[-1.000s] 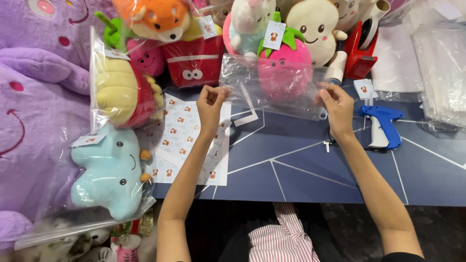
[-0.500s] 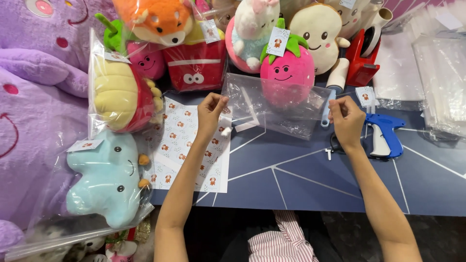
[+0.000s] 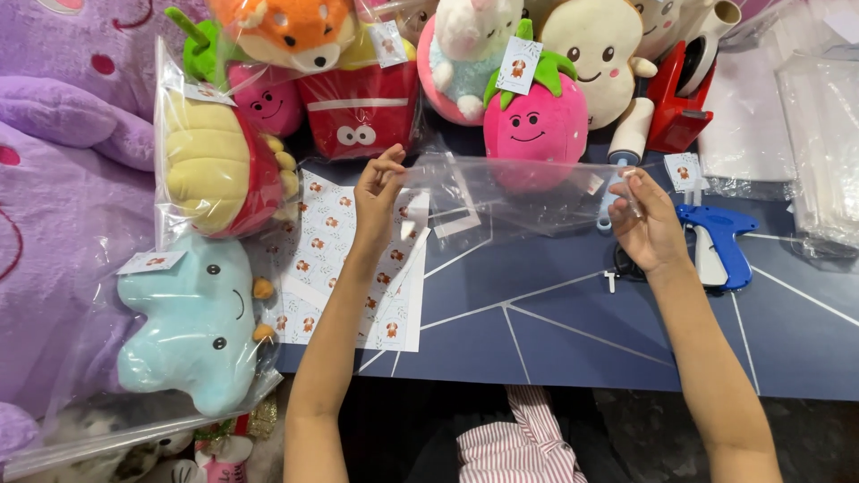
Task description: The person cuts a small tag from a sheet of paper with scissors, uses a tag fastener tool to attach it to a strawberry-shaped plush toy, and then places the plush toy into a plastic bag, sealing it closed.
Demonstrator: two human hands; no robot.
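A clear plastic bag (image 3: 501, 201) is stretched flat between both hands above the dark blue table (image 3: 573, 331). My left hand (image 3: 378, 192) pinches its left top corner. My right hand (image 3: 646, 224) pinches its right edge. Just behind the bag sits a pink strawberry plush (image 3: 535, 125) with a paper tag, outside the bag. A sheet of small printed stickers (image 3: 344, 259) lies under my left forearm.
Bagged plush toys lie at the left: a yellow and red one (image 3: 219, 170) and a light blue one (image 3: 183, 322). More plush toys line the back. A blue tagging gun (image 3: 716, 241), a red tape dispenser (image 3: 684, 98) and a stack of clear bags (image 3: 823, 134) are at the right.
The bag has been drawn back toward me, off the strawberry plush, which now stands free behind it. Both hands moved nearer with the bag held taut.
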